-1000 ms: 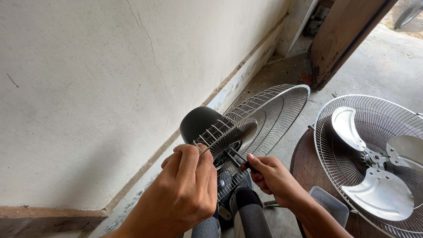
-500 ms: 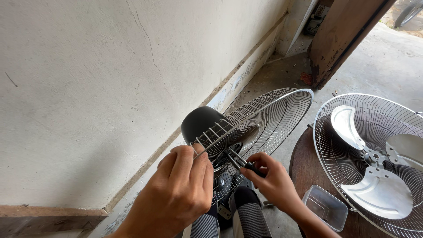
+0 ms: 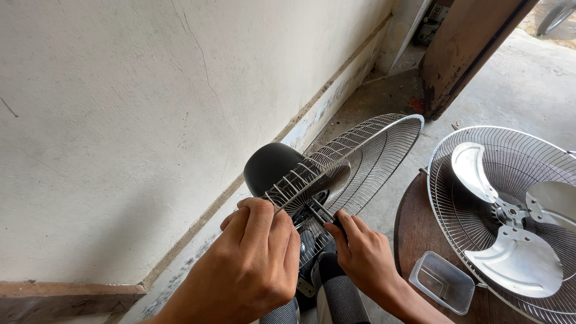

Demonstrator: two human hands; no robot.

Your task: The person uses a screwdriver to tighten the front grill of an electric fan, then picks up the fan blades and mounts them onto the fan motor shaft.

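No packages, labels, signs, screens.

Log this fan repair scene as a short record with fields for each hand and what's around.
left hand: grips the rim of the wire fan guard
right hand: holds a dark-handled tool at the guard's hub
motor housing: black, behind the guard
second fan: metal blades in its guard, lying at right
plastic container: clear, beside it

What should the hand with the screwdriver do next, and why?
Probably keep turning it. The right hand holds a screwdriver with its tip poked through the wire fan guard near the black motor, while the left hand grips the guard's edge to steady it. The screw itself is hidden.
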